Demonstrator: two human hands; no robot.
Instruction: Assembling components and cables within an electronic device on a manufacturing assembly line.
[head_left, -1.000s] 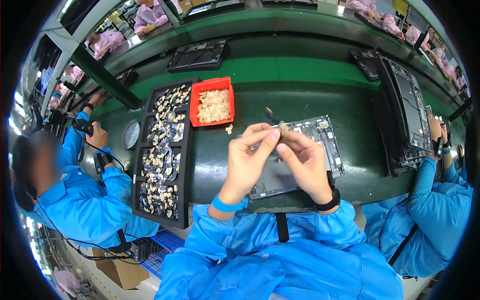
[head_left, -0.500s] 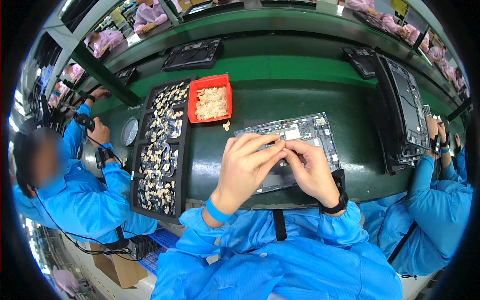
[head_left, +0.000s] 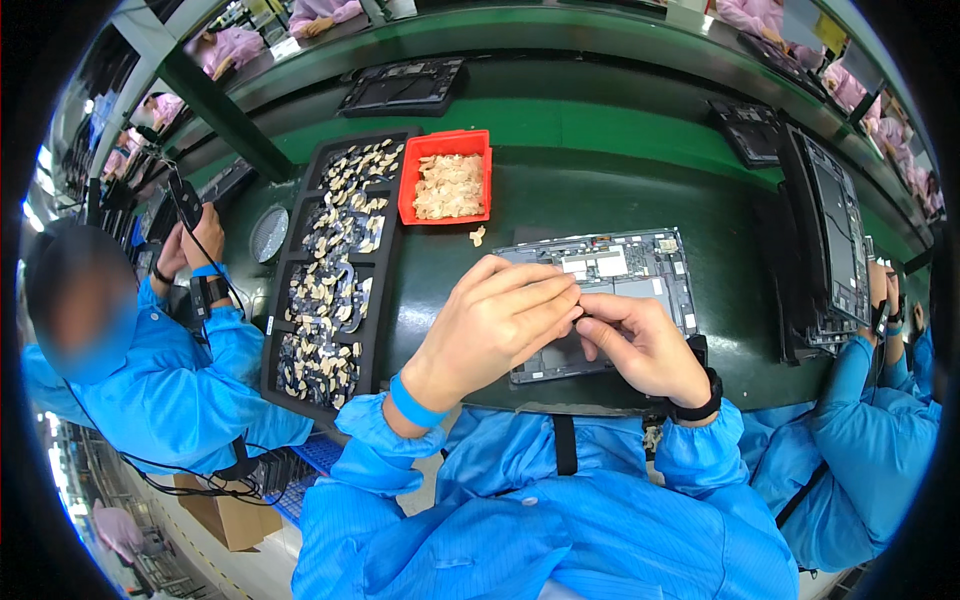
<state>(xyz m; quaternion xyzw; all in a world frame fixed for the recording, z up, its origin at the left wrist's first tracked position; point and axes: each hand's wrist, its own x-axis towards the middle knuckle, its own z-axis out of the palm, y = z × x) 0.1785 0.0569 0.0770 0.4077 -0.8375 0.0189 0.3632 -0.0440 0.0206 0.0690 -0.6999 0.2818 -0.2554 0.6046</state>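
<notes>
At the far left a co-worker in a blue coat (head_left: pixel 150 400) sits at the same green bench (head_left: pixel 620 130), both of that person's hands raised around a dark tool (head_left: pixel 185 200). Just right of them a round grey disc (head_left: pixel 268 232) lies on the bench, and beside it a long black tray (head_left: pixel 335 270) runs away from the near edge, its compartments filled with small pale and dark parts. Touching the tray's far right corner is a red bin (head_left: pixel 447 143) heaped with pale scraps; one loose scrap (head_left: pixel 478 236) lies on the bench just in front of it.

The left hand (head_left: pixel 495 325) comes up from a blue sleeve with a blue wristband (head_left: pixel 412 402). Its fingers are curled nearly closed, the tips pinched together and meeting the right hand over the open tablet (head_left: pixel 610 275) — whether anything small sits between them cannot be made out. The tablet lies flat on the bench right in front of the person, back cover off, boards and a dark panel showing; both hands cover its near half.

The right hand (head_left: pixel 645 345), with a black wrist strap (head_left: pixel 700 405), is likewise bent in, fingertips pressed toward the left hand's — what it grips, if anything, is hidden.

Further right a stack of dark tablet frames (head_left: pixel 830 250) lies on the bench, and another co-worker's blue sleeve (head_left: pixel 870 440) reaches in at the right edge.
</notes>
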